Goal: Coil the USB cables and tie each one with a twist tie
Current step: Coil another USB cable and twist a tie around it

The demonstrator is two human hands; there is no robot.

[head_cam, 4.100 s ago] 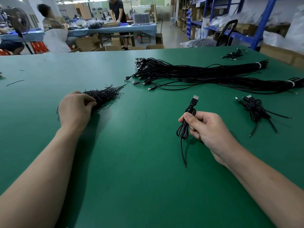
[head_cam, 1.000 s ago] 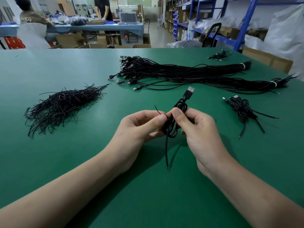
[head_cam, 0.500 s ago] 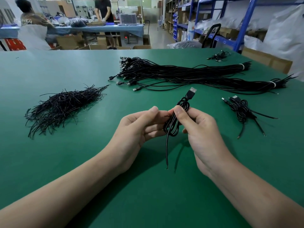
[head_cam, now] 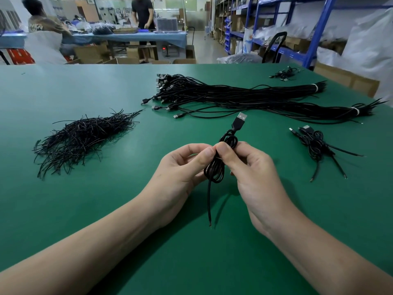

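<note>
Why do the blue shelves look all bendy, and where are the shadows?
Head view: the wide-angle lens bends and tilts the blue shelves near the picture's edge. Head view: soft shadows fall on the green table under both arms and beside the coiled cable. Head view: no strong glare.

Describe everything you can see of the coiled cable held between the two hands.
The coiled cable is thin, black and looks plastic-sheathed, wound into a narrow upright bundle of loops. A USB plug with a metal tip sticks up at its top; one loose tail hangs down toward the green table. The left hand and the right hand pinch its middle from either side.
</note>
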